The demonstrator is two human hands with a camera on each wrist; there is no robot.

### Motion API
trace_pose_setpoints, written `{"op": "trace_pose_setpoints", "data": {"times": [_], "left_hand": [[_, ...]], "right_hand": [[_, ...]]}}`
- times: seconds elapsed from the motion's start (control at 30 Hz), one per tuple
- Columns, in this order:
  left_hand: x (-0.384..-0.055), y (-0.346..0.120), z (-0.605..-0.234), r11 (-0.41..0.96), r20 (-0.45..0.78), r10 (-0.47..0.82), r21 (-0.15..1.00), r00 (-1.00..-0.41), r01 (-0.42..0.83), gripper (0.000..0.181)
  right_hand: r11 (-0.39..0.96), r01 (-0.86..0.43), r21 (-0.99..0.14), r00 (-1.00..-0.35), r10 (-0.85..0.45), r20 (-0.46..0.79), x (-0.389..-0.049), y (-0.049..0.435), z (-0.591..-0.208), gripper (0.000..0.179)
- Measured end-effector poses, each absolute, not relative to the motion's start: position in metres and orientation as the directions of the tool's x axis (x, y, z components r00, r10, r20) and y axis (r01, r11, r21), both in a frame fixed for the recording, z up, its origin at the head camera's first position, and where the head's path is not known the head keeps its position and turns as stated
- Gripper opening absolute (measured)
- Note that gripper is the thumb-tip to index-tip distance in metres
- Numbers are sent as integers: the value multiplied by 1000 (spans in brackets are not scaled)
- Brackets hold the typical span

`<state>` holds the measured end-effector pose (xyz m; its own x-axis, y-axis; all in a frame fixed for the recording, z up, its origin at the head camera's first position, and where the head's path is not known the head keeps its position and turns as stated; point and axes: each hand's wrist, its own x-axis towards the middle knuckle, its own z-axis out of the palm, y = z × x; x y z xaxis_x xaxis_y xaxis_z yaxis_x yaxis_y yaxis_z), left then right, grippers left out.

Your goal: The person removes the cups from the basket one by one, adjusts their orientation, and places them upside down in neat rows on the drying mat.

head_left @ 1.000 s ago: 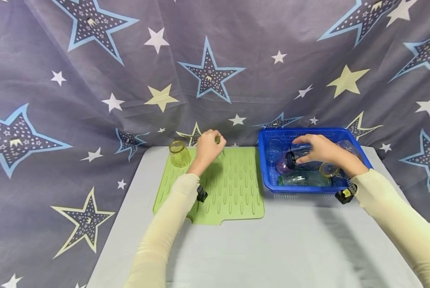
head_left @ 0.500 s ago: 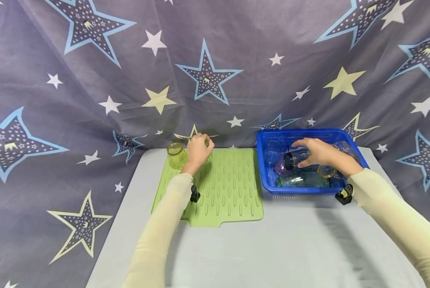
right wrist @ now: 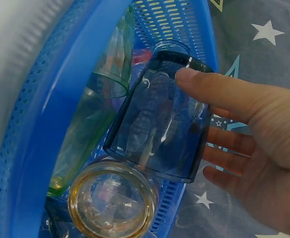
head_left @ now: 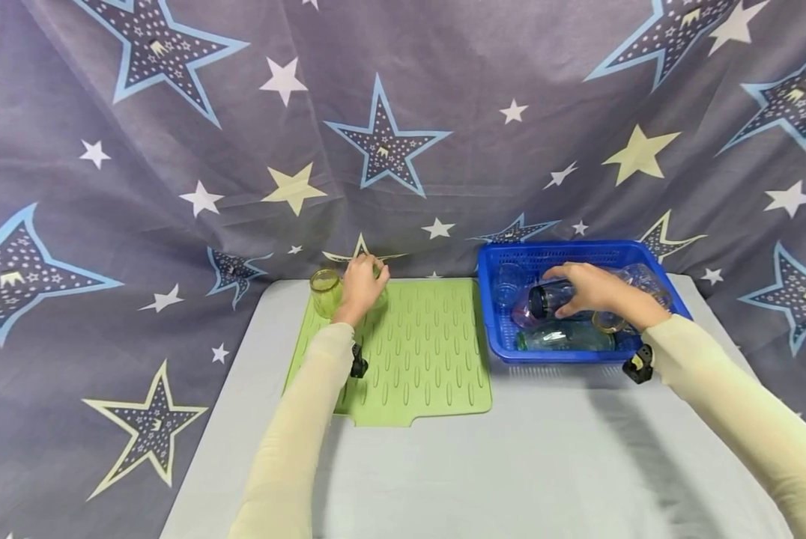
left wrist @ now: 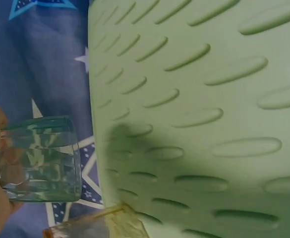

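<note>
Near the back of the green drying mat (head_left: 416,374), my left hand (head_left: 359,288) grips a clear greenish drinking glass (left wrist: 40,158) by one end, its rim turned towards the mat in the left wrist view. Close beside it on the mat stands a yellow-green glass (head_left: 326,293). Over the blue basket (head_left: 565,358), my right hand (head_left: 595,290) holds a dark blue glass (right wrist: 159,119) lying on its side, thumb on the near side and the other fingers around the far side. Those fingertips are partly hidden behind the glass.
Other glasses crowd the basket: a green one (right wrist: 80,134), an amber-rimmed one (right wrist: 112,201), a clear one (head_left: 508,284) and a pinkish one (head_left: 523,311). A star-patterned curtain (head_left: 403,209) hangs behind the white table (head_left: 484,471).
My left hand has moved left and slightly down with the greenish glass, closer to the yellow-green glass. My right hand stays at the dark blue glass in the basket.
</note>
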<state>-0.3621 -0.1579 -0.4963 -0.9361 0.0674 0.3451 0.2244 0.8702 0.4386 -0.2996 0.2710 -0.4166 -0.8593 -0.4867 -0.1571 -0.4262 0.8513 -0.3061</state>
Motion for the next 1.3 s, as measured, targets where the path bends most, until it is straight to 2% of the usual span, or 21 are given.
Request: {"op": "trace_pose_setpoints", "data": {"times": [0.67,0.9,1.3], "left_hand": [[-369,-168,-523,905,231,38,404,-972,132,26],[-372,-171,-529,900,201,38,418,-979,121,27],[-376,-172,-539,893,160,38,438,-986,106,28]], "right_hand": [[870,-402,-286,-860,-466,-208,-302,268,-426,72],[878,-413,-243,-852,-466,-239,-307,267,-422,78],[864,-438,-249,-840,-492,-230,-311,272,-423,80]]}}
